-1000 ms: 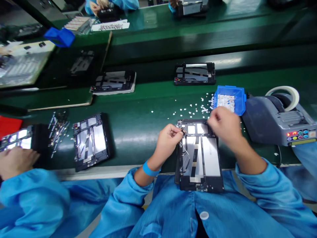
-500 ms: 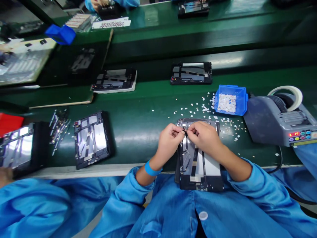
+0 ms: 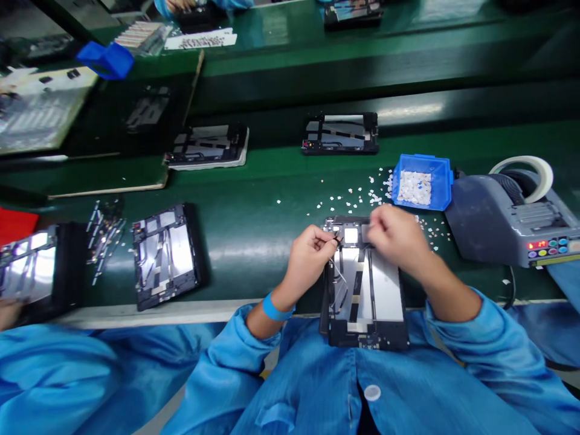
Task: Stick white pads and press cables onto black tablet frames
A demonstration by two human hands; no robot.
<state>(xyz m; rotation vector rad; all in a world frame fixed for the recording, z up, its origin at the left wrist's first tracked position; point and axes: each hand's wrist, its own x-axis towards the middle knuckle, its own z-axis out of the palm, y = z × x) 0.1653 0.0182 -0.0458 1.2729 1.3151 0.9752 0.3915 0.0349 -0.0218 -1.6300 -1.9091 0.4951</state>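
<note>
Typically, the left hand (image 3: 310,254) pinches a small black part (image 3: 338,240) steady at the tablet frame (image 3: 362,284), near worktop (image 3: 254,235) edge; right hand (image 3: 394,235) pinches closed, contents indiscernible, and should press lightly.

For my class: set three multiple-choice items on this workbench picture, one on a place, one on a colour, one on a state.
1. Where does the small blue plastic bin of white bits stand?
A. left of the grey tape dispenser
B. on the person's lap
C. on the red tray

2. What colour is the band on the left wrist?
A. red
B. blue
C. yellow

3. What is the left hand doing?
A. lying flat and open
B. pinching a small dark part at the open black tablet frame
C. gripping the tape roll

Answers: 1 A, bin adjoins dispenser's left side; 2 B, blue band shows; 3 B, fingertips closed on the part.
</note>
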